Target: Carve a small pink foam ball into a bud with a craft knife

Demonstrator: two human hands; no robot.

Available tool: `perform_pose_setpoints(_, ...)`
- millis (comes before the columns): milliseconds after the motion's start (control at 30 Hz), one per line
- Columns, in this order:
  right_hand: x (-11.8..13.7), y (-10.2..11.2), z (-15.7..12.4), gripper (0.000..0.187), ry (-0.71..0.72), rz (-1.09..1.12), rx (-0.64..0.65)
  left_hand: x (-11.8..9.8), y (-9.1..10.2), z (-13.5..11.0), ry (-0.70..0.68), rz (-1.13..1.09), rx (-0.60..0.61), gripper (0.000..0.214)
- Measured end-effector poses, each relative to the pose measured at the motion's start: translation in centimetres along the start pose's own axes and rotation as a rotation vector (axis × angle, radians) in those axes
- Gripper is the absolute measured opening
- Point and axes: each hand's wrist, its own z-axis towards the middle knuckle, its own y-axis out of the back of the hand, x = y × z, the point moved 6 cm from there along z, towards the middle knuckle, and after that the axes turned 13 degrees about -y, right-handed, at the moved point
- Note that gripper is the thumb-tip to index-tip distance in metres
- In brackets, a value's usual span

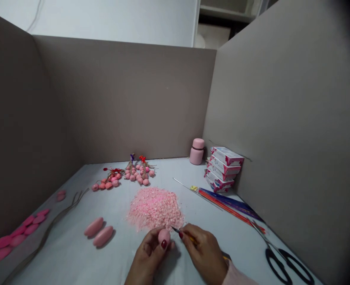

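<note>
Between the fingers and thumb of my left hand point(153, 251) is a small, round pink soap ball point(164, 236). My right hand point(203, 247) is closed around a craft knife point(192, 238) with a yellow handle, held like a pen. Its dark pointed blade is just right of the ball; whether it touches cannot be made out. Right behind both hands lies a heap of pink soap shavings point(155, 208). Two oval pink soap bars point(103, 236) rest to the left of my left hand.
Several pink soap bars point(17, 237) and brown cords point(48, 233) lie left. Bunches of pink balls point(139, 174) are at the back, near a pink flask point(196, 152) and stacked boxes point(223, 168). Pipe cleaners point(225, 206) and black-handled scissors point(277, 255) lie right. Grey panels point(127, 99) enclose the table.
</note>
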Motion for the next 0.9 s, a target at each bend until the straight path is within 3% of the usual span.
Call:
perform_pose_setpoints(333, 1.4, -0.1, -0.9, 0.022, 0.108, 0.080, 0.024, 0.3, 0.0, -0.2, 0.080, -0.090, -0.014, 0.031)
perform_pose_setpoints(467, 1.6, -0.5, -1.2, 0.020, 0.153, 0.088, 0.052, 0.6, -0.3, 0.0, 0.061, -0.078, 0.065, 0.026)
perform_pose_setpoints(800, 2.0, -0.1, -0.9, 0.021, 0.137, 0.060, 0.054, 0.7, -0.3, 0.2, 0.040, -0.064, 0.145, 0.022)
perform_pose_setpoints(900, 1.1, -0.1, -0.5, 0.023, 0.070, 0.024, 0.033, 0.6, -0.5, 0.0, 0.030, -0.042, 0.160, 0.025)
